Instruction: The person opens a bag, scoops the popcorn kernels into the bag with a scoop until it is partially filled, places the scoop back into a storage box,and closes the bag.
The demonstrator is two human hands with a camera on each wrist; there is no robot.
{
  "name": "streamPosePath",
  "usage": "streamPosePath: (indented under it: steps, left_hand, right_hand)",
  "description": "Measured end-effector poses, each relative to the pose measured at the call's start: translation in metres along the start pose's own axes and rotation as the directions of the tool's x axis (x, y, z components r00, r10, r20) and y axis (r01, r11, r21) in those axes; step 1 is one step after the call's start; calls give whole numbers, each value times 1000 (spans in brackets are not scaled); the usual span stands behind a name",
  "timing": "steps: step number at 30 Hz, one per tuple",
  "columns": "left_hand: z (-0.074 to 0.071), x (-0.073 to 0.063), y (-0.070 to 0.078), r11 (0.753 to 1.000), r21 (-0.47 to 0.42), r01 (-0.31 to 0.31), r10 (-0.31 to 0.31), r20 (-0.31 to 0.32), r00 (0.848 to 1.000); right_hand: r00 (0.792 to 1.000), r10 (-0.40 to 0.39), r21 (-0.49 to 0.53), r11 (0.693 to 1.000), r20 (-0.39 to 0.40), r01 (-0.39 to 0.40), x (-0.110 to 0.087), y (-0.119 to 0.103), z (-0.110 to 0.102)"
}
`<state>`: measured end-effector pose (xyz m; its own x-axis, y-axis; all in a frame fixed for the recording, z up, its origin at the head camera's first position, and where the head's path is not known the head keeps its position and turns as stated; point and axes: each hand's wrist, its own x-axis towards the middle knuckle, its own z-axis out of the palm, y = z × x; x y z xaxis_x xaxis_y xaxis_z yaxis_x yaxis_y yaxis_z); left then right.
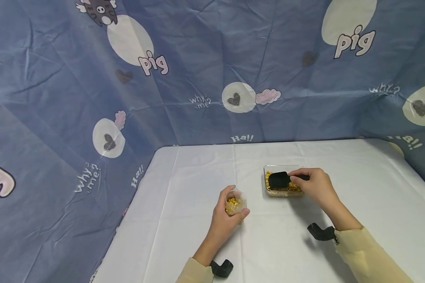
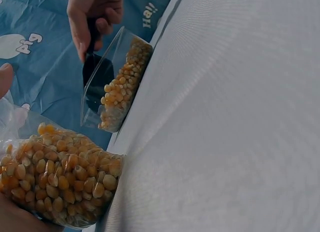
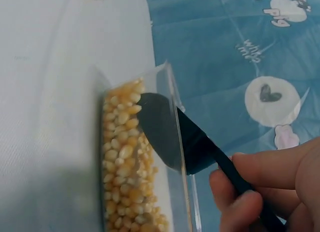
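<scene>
A clear rectangular container [image 1: 283, 193] of yellow corn kernels [image 3: 122, 157] stands on the white table. My right hand [image 1: 315, 184] pinches the handle of a black scoop [image 1: 279, 180] between thumb and fingers. In the right wrist view the scoop's blade dips inside the container, its tip against the kernels. To the left, my left hand [image 1: 224, 220] grips a clear plastic bag [image 2: 62, 177] with corn kernels in its lower part. From the head view the bag's mouth is open upward, and kernels show inside.
A white cloth covers the table [image 1: 194, 173]. Behind it and on the left hangs a blue printed curtain [image 1: 184, 59]. Black wrist mounts [image 1: 320, 232] sit at both sleeves, low over the cloth.
</scene>
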<state>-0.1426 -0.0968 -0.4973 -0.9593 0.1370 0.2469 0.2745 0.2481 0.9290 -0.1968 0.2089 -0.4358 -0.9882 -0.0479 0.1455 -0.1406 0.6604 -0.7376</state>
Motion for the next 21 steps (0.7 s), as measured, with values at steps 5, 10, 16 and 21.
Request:
streamPosePath:
  steps: [5, 10, 16, 21]
  left_hand:
    - [-2, 0, 0, 1000, 1, -22, 22, 0, 1000]
    - [-2, 0, 0, 1000, -1, -10, 10, 1, 1000]
    - [-1, -2, 12, 1000, 1, 10, -10, 3, 1000]
    - [-5, -6, 37, 1000, -5, 4, -4, 9, 1000]
  right_hand:
    - [1000, 8, -56, 998, -28, -10, 2, 4, 5]
    - [995, 11, -121, 992, -102, -23, 0, 5, 11]
    - [980, -34, -201, 980, -195, -6, -3, 5, 17]
    - [969, -51, -231, 973, -243, -7, -1, 7, 21]
